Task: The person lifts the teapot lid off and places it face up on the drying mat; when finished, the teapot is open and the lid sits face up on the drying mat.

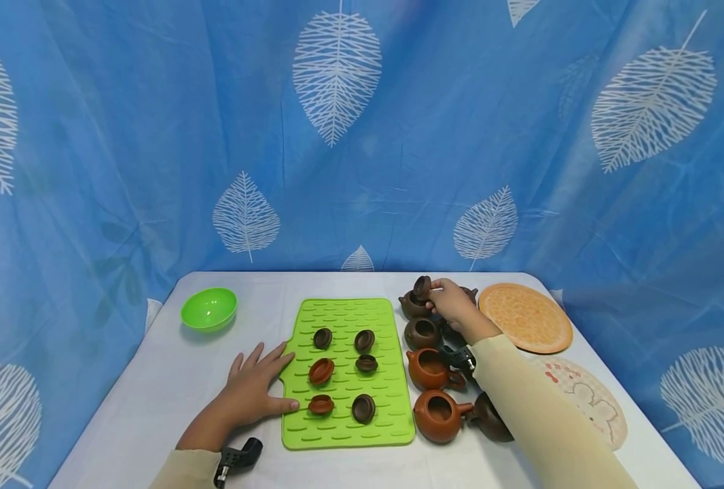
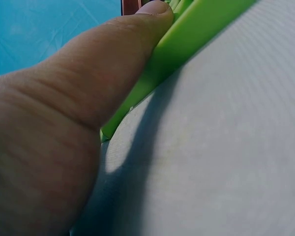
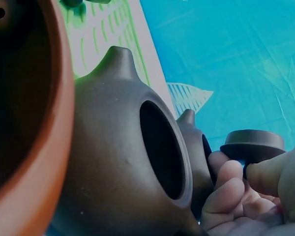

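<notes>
A dark brown teapot lid (image 1: 422, 285) is pinched between the thumb and fingers of my right hand (image 1: 454, 307). The hand holds it just above the rearmost dark teapot (image 1: 412, 311); in the right wrist view the lid (image 3: 253, 140) is tilted and apart from that teapot (image 3: 192, 140). My left hand (image 1: 246, 390) lies with fingers spread across the left edge of a green mat (image 1: 344, 438). Its thumb touches the mat's edge (image 2: 172, 54). Several loose lids lie on the mat, among them a reddish-brown lid (image 1: 321, 405) near the thumb and a dark lid (image 1: 363, 409).
Right of the mat stand a dark lidless teapot (image 1: 412, 336), two reddish-brown teapots (image 1: 420, 380) and other dark ones, partly hidden by my right arm. A green bowl (image 1: 209, 310) sits back left. A round tan mat (image 1: 523, 316) and a patterned mat (image 1: 600, 397) lie right.
</notes>
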`<state>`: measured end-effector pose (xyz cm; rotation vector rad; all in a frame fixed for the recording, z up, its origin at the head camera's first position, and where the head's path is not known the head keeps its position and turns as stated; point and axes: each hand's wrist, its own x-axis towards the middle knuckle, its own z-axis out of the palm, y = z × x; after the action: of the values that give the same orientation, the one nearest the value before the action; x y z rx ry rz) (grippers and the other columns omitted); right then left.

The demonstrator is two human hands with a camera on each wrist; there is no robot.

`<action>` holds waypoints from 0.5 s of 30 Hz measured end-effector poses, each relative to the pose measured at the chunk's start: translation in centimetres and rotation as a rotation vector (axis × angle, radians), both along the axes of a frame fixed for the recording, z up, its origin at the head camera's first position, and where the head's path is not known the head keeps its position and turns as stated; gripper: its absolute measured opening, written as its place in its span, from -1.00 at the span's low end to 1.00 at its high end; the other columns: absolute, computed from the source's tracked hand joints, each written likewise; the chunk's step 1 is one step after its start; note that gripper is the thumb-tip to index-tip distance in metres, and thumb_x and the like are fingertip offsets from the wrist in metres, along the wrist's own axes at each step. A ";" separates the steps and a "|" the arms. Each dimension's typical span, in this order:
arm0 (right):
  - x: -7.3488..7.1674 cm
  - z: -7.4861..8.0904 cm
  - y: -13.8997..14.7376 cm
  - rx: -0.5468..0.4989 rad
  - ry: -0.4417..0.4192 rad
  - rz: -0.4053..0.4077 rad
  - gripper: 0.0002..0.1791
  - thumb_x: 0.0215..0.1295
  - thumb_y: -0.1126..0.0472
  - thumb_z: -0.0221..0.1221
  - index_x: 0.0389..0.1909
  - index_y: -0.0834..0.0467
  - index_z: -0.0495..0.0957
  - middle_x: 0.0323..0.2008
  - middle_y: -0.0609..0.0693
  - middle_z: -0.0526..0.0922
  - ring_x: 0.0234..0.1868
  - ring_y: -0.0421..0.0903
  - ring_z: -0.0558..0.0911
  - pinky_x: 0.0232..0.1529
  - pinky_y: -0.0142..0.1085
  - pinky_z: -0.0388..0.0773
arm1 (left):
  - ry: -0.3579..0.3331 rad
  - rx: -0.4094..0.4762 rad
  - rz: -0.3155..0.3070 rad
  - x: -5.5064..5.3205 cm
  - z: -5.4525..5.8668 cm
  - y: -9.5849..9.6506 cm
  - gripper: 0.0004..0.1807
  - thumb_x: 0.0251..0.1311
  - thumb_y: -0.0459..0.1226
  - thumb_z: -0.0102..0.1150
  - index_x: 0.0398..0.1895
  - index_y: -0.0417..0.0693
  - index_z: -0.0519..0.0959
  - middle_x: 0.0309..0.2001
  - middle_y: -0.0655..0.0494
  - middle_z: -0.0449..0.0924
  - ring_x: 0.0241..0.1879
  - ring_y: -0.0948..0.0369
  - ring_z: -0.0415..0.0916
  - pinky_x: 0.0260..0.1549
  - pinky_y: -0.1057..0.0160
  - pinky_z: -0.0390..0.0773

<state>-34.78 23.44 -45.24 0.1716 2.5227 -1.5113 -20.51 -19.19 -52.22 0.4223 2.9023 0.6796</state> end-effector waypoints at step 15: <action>-0.6 0.2 -0.3 -0.786 -0.038 0.029 -0.75 0.71 0.27 -0.10 0.26 0.15 0.38 0.00 0.02 0.59 -0.35 -0.28 0.46 -0.40 -0.49 0.44 | 0.004 -0.001 0.000 0.1 0.0 0.0 0.20 -0.11 0.48 0.41 0.59 0.14 0.35 0.68 0.07 0.09 0.65 -0.33 -0.20 0.48 -0.51 -0.32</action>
<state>-35.36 23.18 -44.99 0.0394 1.7112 -2.3041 -20.45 -19.18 -52.21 0.4241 2.9061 0.6776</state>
